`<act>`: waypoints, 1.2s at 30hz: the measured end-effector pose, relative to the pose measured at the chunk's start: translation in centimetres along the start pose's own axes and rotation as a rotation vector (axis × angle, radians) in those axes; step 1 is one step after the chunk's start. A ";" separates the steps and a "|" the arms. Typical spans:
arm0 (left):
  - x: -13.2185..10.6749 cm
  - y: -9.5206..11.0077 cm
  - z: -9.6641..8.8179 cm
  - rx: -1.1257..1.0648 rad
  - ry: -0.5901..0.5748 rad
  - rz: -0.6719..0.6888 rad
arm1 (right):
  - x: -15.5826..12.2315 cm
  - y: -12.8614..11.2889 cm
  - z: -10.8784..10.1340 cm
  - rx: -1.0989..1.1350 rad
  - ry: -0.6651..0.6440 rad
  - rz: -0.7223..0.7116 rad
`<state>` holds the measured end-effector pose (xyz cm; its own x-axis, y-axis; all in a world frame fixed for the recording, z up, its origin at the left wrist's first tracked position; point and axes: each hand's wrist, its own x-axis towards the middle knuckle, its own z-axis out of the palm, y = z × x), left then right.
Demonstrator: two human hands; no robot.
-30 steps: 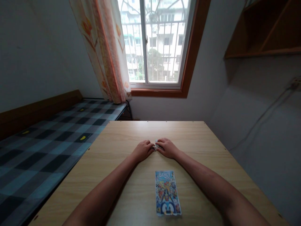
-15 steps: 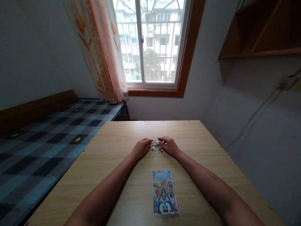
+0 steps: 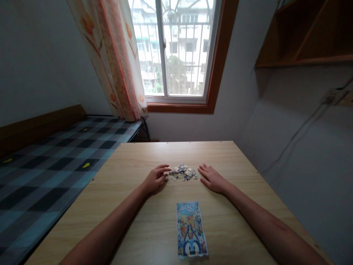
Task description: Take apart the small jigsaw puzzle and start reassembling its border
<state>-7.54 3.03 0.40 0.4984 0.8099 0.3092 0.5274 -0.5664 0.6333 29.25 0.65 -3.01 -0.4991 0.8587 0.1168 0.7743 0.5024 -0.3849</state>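
Note:
A low heap of small jigsaw puzzle pieces (image 3: 182,172), white, blue and other colours, lies on the wooden table (image 3: 149,228). At its left edge is my left hand (image 3: 156,179), fingers apart and slightly curled, the tips at or very near the outermost pieces. My right hand (image 3: 212,178) rests palm down just right of the heap, its fingers spread and a small gap from the pieces. Nearer to me lies a flat, colourful printed sheet (image 3: 191,229) lettered "Bluey", with a blue cartoon dog face at its bottom.
Left of the table stands a bed (image 3: 66,162) with a checked cover. Behind are a window (image 3: 179,55) and a flowered curtain (image 3: 116,66). A wooden shelf (image 3: 306,40) hangs on the right wall, above a cable (image 3: 295,138).
Both hands have moved apart, away from the heap's middle, and their fingers have opened. The puzzle pieces now show as a wider heap. The view has shifted slightly.

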 end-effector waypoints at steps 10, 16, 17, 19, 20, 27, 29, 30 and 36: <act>3.2 0.7 3.7 0.454 -0.281 0.022 | 4.2 -4.4 1.6 -0.056 0.071 0.077; 6.1 1.7 6.4 0.370 -0.192 0.150 | 5.3 -4.3 1.8 -0.030 0.201 0.024; 6.2 1.8 6.6 0.340 -0.158 0.180 | 5.3 -4.0 1.8 -0.005 0.212 -0.001; 6.1 1.7 6.6 0.282 -0.103 0.218 | 5.1 -3.3 1.6 0.056 0.220 -0.055; 6.0 1.7 6.6 0.259 -0.090 0.227 | 4.9 -2.9 1.5 0.086 0.219 -0.078; 6.0 1.6 6.7 0.191 -0.056 0.271 | 2.5 -2.1 0.7 0.042 0.130 -0.156; 6.0 1.5 6.8 0.180 -0.044 0.279 | 2.4 -2.7 0.9 0.009 0.138 -0.121; 6.1 1.4 6.8 0.175 -0.034 0.276 | 2.5 -3.1 1.0 0.001 0.153 -0.102; 5.9 1.3 6.7 0.093 0.017 0.195 | 4.3 -5.9 1.4 -0.012 0.261 0.030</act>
<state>0.70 6.06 -1.68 0.5861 0.6858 0.4314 0.4837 -0.7233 0.4928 21.98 1.28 -1.51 -0.3603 0.8694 0.3383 0.7924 0.4765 -0.3808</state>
